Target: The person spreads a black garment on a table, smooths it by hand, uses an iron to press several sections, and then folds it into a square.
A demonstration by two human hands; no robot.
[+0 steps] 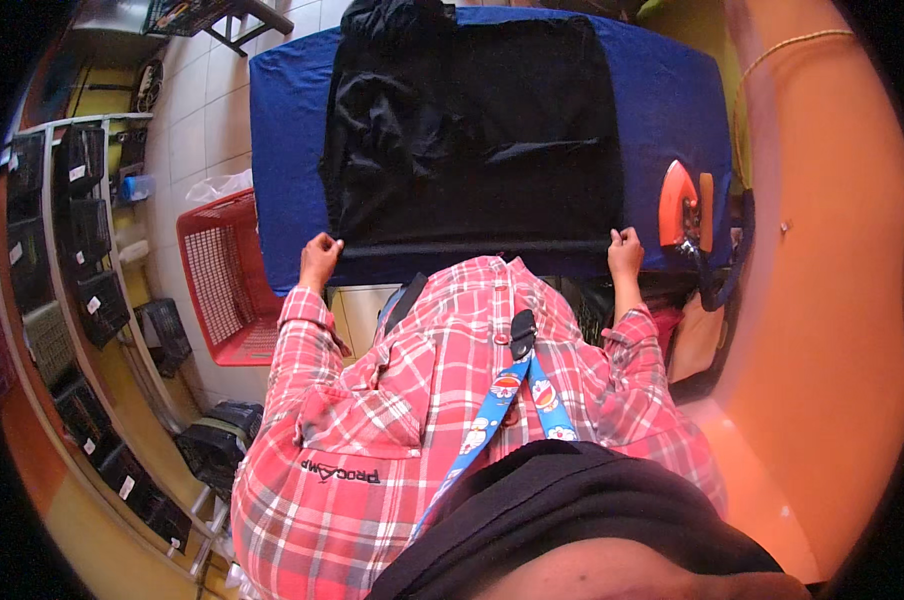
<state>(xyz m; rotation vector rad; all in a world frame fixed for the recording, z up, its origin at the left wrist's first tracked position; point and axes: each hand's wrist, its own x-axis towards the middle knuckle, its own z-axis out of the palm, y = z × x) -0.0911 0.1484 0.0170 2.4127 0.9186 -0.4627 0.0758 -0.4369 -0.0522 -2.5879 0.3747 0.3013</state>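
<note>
A black garment (482,150) lies spread over a table covered in blue cloth (666,90). Its far left part is bunched up, and creases run across its middle. My left hand (321,259) pinches the near left corner between thumb and fingers. At the near right corner, my right hand (625,251) grips the fabric the same way. The near edge stretches straight between both hands. To the right of my right hand, a clothes iron (678,202) with an orange-looking soleplate rests on the blue cloth, apart from the garment.
A red plastic basket (223,277) stands against the table's left side. Further left, a metal rack (51,195) holds several black bins. An orange wall (819,225) closes off the right side. A dark cord or hose (722,292) hangs near the iron.
</note>
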